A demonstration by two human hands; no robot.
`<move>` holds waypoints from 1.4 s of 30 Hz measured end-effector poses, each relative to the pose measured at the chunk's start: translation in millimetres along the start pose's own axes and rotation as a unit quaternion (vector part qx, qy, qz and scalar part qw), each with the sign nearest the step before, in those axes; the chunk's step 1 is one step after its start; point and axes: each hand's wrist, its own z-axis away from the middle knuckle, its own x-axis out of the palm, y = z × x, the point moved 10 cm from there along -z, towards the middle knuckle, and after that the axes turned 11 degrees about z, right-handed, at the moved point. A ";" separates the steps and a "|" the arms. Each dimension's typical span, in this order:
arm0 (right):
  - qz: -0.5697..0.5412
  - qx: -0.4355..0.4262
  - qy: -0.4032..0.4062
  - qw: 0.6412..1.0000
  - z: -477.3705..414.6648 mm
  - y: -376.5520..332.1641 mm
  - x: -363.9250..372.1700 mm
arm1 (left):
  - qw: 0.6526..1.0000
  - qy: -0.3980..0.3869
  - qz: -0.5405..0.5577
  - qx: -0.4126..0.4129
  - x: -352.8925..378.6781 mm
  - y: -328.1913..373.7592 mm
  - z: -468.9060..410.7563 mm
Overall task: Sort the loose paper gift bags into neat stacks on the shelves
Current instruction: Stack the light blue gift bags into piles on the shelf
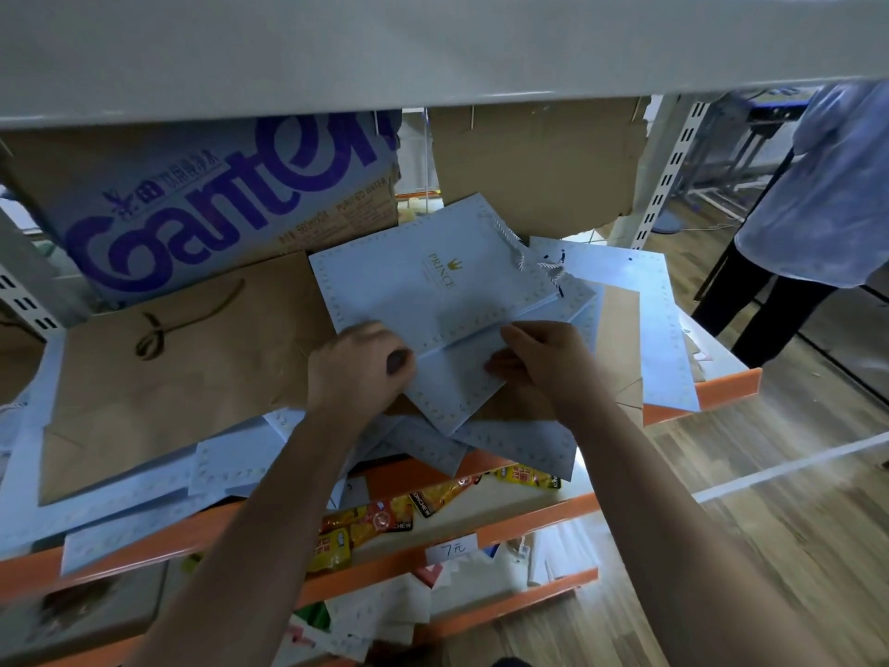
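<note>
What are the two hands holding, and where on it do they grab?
Both hold the light blue PRINCE gift bag. The left hand grips its near edge at the corner; the right hand pinches that edge further right.

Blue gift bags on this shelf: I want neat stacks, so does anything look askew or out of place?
Yes. The blue gift bags lie fanned at mixed angles, not stacked; several overhang the orange shelf edge. A brown paper bag lies mixed among them. The left hand and right hand grip the middle blue bag.
</note>
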 end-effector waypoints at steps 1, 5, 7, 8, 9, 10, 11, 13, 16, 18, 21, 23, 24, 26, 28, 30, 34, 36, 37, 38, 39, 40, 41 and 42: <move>-0.038 0.013 -0.003 0.999 -1.0 0.2 3.7 | 1.000 0.013 0.022 -0.015 -3.5 -5.3 2.9; -0.153 0.053 -0.017 0.987 -6.8 0.9 17.9 | 0.990 0.054 0.106 -0.080 -13.6 -26.5 12.9; -0.175 0.058 -0.010 0.983 -9.1 0.6 22.4 | 0.985 0.068 0.132 -0.085 -18.8 -27.1 14.7; -0.177 0.058 -0.001 0.982 -10.2 0.8 23.5 | 0.984 0.072 0.139 -0.079 -21.2 -24.3 15.1; -0.174 0.058 0.010 0.983 -11.5 1.5 24.0 | 0.984 0.076 0.145 -0.068 -23.5 -20.0 15.2; -0.164 0.052 0.019 0.985 -12.7 0.9 23.7 | 0.984 0.079 0.151 -0.052 -25.8 -14.7 15.5; -0.152 0.045 0.027 0.987 -14.3 0.3 23.0 | 0.984 0.080 0.156 -0.035 -27.2 -8.8 16.1; -0.128 0.031 0.043 0.990 -17.8 -0.1 18.7 | 0.983 0.072 0.168 -0.010 -25.7 2.4 17.8; -0.086 0.018 0.083 0.993 -14.5 0.3 -0.3 | 0.981 0.053 0.186 -0.013 -20.8 5.2 15.4; -0.079 0.016 0.129 0.988 -5.8 6.0 -20.9 | 0.983 0.057 0.174 -0.029 -21.9 -1.5 10.4; -0.054 0.007 0.193 0.980 6.6 22.2 -54.4 | 0.988 0.053 0.124 -0.070 -20.4 -17.6 2.3; -0.048 0.022 0.204 0.977 12.8 35.8 -67.8 | 0.990 0.042 0.098 -0.091 -18.0 -23.0 -3.9; -0.058 0.033 0.203 0.977 14.3 42.2 -71.0 | 0.989 0.034 0.097 -0.103 -16.2 -24.2 -7.3; -0.079 0.049 0.190 0.977 16.5 51.3 -71.9 | 0.987 0.014 0.103 -0.126 -13.9 -23.2 -14.1; -0.090 0.051 0.172 0.980 16.7 55.2 -68.7 | 0.983 -0.001 0.108 -0.146 -11.7 -22.6 -20.5; -0.084 0.043 0.164 0.982 17.9 54.7 -66.3 | 0.980 -0.007 0.112 -0.165 -10.6 -26.2 -23.6; -0.069 0.018 0.173 0.982 20.1 46.5 -69.3 | 0.971 -0.001 0.168 -0.169 -12.5 -35.1 -22.9; -0.047 0.002 0.171 0.984 19.9 37.2 -68.6 | 0.954 -0.007 0.237 -0.184 -9.5 -45.8 -18.5; -0.033 -0.009 0.166 0.985 18.5 32.1 -66.1 | 0.944 -0.006 0.268 -0.193 -10.3 -50.6 -14.6; -0.020 -0.022 0.165 0.986 16.5 27.1 -62.7 | 0.937 0.004 0.289 -0.198 -14.1 -54.7 -9.2; -0.010 -0.038 0.162 0.986 14.9 20.8 -57.8 | 0.933 0.025 0.300 -0.200 -20.9 -59.2 -2.6; 0.002 -0.051 0.160 0.986 12.3 16.1 -51.4 | 0.930 0.053 0.303 -0.200 -31.0 -62.5 5.7; 0.016 -0.064 0.153 0.986 10.2 10.4 -42.5 | 0.928 0.085 0.300 -0.204 -42.2 -68.6 16.2; 0.027 -0.073 0.141 0.987 7.9 5.1 -30.7 | 0.925 0.113 0.290 -0.216 -54.3 -76.8 29.7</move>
